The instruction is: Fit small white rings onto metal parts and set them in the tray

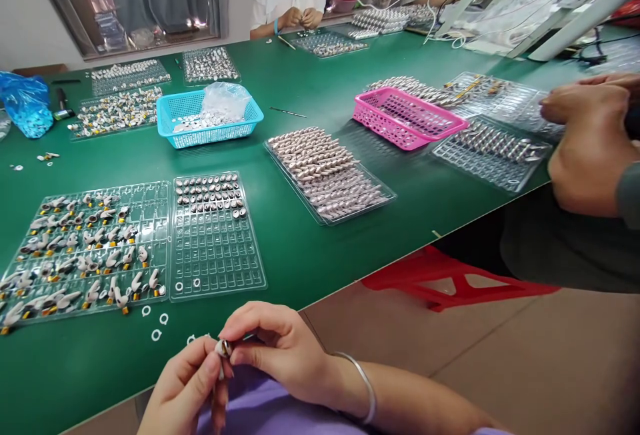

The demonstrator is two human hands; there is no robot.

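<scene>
Left hand (183,385) pinches a small white-and-dark part (223,348), thumb against fingers. Right hand (280,348) grips the same part from the other side, thumb and index. Part is up by the near edge of the green table (290,248), over the purple clothing (280,415). Loose white rings (164,319) just beyond. Next out: clear tray (155,205) of white pieces with yellow ends; beside it, gridded tray (215,248), small pieces in far rows, two rings near side. Farther: blue basket (210,134), pink basket (390,132).
</scene>
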